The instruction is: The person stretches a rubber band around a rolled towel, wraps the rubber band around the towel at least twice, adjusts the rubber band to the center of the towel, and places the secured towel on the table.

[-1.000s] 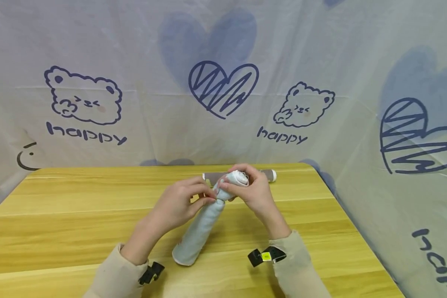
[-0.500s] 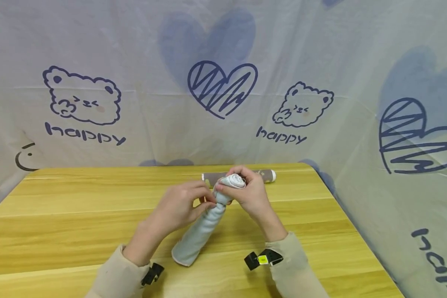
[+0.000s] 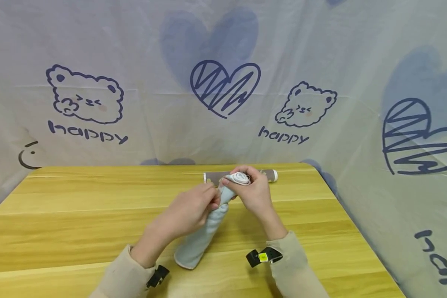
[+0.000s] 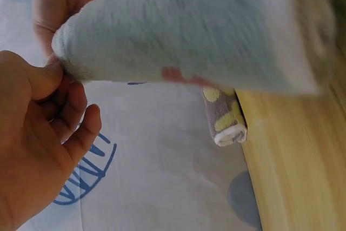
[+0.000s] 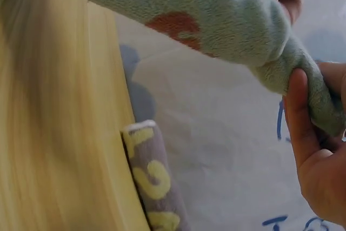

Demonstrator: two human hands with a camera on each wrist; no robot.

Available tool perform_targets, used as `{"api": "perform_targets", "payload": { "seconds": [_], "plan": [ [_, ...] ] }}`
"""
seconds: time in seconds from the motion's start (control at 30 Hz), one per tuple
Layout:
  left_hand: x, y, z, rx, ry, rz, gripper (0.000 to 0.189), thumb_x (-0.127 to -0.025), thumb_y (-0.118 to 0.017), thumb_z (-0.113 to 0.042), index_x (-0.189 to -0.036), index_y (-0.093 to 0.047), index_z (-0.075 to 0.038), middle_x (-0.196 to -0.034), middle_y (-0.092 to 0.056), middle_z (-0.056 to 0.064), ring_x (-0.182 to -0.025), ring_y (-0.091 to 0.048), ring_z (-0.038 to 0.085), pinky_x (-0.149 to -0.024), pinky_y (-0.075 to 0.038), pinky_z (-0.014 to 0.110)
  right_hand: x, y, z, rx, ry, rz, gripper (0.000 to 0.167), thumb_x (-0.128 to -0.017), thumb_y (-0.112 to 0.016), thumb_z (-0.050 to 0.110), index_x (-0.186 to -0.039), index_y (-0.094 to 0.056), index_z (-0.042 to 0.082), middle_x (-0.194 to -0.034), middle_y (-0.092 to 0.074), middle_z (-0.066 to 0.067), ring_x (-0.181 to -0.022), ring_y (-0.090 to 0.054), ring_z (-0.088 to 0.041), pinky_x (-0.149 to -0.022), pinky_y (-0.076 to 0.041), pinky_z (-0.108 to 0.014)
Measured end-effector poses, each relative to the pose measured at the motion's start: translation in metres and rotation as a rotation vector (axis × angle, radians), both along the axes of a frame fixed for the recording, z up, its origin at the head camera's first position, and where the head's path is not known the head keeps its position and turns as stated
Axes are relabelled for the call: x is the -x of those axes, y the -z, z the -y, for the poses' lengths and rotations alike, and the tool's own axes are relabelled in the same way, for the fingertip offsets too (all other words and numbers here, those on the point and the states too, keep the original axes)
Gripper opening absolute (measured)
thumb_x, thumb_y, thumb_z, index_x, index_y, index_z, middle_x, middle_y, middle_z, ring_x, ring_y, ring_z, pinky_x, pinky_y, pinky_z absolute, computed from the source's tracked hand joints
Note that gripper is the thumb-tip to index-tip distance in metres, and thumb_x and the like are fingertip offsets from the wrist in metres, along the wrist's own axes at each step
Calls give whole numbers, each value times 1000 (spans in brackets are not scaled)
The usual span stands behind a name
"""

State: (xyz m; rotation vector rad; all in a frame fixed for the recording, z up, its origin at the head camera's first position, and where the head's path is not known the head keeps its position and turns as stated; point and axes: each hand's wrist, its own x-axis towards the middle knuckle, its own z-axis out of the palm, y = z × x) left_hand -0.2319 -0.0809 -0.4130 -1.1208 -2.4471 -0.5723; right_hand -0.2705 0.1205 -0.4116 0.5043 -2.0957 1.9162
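Note:
A rolled light blue-green towel (image 3: 199,244) with reddish patches slants over the table, its lower end towards the person. Below its white spiral end the roll narrows to a creased neck. My right hand (image 3: 257,194) grips the upper part, thumb in front and fingers behind. At the neck, my left hand (image 3: 191,207) pinches with curled fingers. In the left wrist view, the thumb and forefinger of the left hand (image 4: 40,117) meet at the towel's (image 4: 162,31) narrowed edge. Whether a thin band lies between those fingertips is hidden.
A second rolled towel (image 3: 213,177), grey-brown with yellow figures, lies near the back edge of the wooden table (image 3: 78,219), behind the right hand. A pale printed curtain (image 3: 152,103) hangs behind the table. Each wrist wears a black camera strap.
My left hand has turned and its fingers have curled closer at the neck, moving slightly up and right. The right hand keeps its grip; the towel's upper end tilted a little.

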Motion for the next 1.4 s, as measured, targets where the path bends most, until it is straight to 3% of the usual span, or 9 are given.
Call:
{"api": "perform_targets", "payload": {
  "seconds": [0.17, 0.3, 0.5, 0.6, 0.73, 0.8, 0.93, 1.2, 1.4],
  "plan": [
    [-4, -2, -9, 7, 61, 88, 16, -100, -67, -9, -92, -54, -14, -88, -49, -4, -79, -48, 11, -69, -48, 25, 9, 2, -16, 27, 104, -15, 23, -82, -84, -7, -99, -70, -6, -97, -70, -15, -80, -66, -14, -64, -60, -26],
    [-6, -5, -8, -69, 71, 163, 15, -101, -66, -11, -94, -53, -14, -89, -48, -5, -80, -49, 10, -69, -48, 25, 8, -3, -23, 39, 117, -27, 21, -84, -82, -6, -98, -67, -4, -100, -68, -12, -84, -65, -15, -67, -59, -23],
    [-6, -15, 5, -140, 39, 198, 16, -101, -65, -9, -95, -51, -15, -86, -48, -5, -77, -50, 10, -66, -48, 26, 2, -10, -20, -57, -22, -114, 24, -95, -73, 2, -117, -65, -1, -114, -64, -17, -88, -65, -18, -68, -58, -26],
    [-4, -17, 10, -143, 36, 227, 15, -102, -64, -7, -96, -52, -15, -87, -49, -5, -77, -51, 10, -67, -49, 26, 1, -8, -20, -103, -112, -173, 27, -98, -68, 0, -125, -66, 0, -128, -61, -17, -104, -64, -20, -76, -58, -26],
    [1, -16, 16, -175, 54, 246, 16, -102, -62, -2, -96, -52, -13, -88, -48, -3, -80, -51, 12, -69, -48, 27, 0, -7, -23, -168, -221, -213, 29, -94, -72, -2, -123, -69, 2, -143, -53, -11, -120, -57, -25, -86, -59, -29],
    [3, -15, 20, -199, 65, 261, 16, -102, -61, 0, -96, -52, -12, -89, -49, -2, -82, -51, 13, -70, -48, 28, 0, -7, -24, -193, -273, -204, 35, -90, -76, -4, -124, -69, 3, -145, -49, -10, -118, -58, -27, -86, -60, -31],
    [7, -13, 26, -246, 74, 289, 15, -102, -59, 2, -97, -52, -10, -92, -51, 0, -84, -50, 15, -71, -47, 30, 1, -6, -24, -229, -316, -205, 42, -83, -84, -6, -121, -71, 6, -141, -47, -17, -118, -56, -29, -90, -59, -34],
    [7, -14, 31, -215, 74, 363, 11, -101, -65, -1, -98, -62, -10, -97, -62, -1, -92, -64, 14, -79, -57, 30, 2, -7, -23, -285, -239, -232, 27, -79, -88, -4, -103, -79, 6, -121, -62, -11, -116, -57, -26, -97, -54, -33],
    [3, -20, 33, -233, 27, 257, 12, -97, -72, -3, -98, -68, -14, -99, -66, -5, -93, -66, 11, -78, -57, 32, 1, -7, -23, -314, -225, -169, 20, -87, -84, 3, -106, -79, 8, -116, -63, -7, -101, -61, -24, -82, -59, -33]
  ]
}}
